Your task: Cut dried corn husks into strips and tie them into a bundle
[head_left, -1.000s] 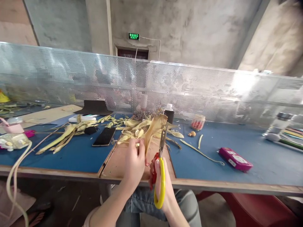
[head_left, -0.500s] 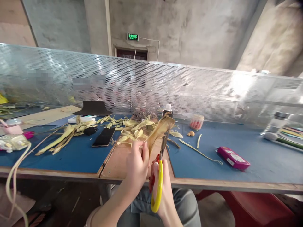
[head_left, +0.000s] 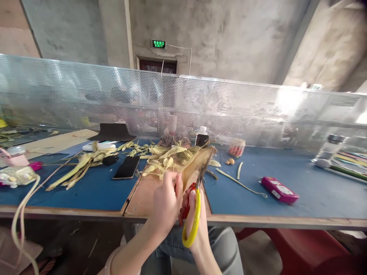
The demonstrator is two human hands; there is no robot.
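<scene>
Over the brown board [head_left: 143, 198] on the table [head_left: 286, 221], the left hand [head_left: 166, 202] pinches a dried husk [head_left: 197, 162]; the right hand [head_left: 197, 225] grips scissors [head_left: 196, 202] cutting into it. Fingers sit close: a slip could nick them or tear the husk crooked.

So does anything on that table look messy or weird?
Yes, a bit. Dry husk strips lie scattered over the blue table, with a heap behind the wooden board. One thin strip curls off alone to the right. A pale cord droops over the table's front edge on the left.
</scene>
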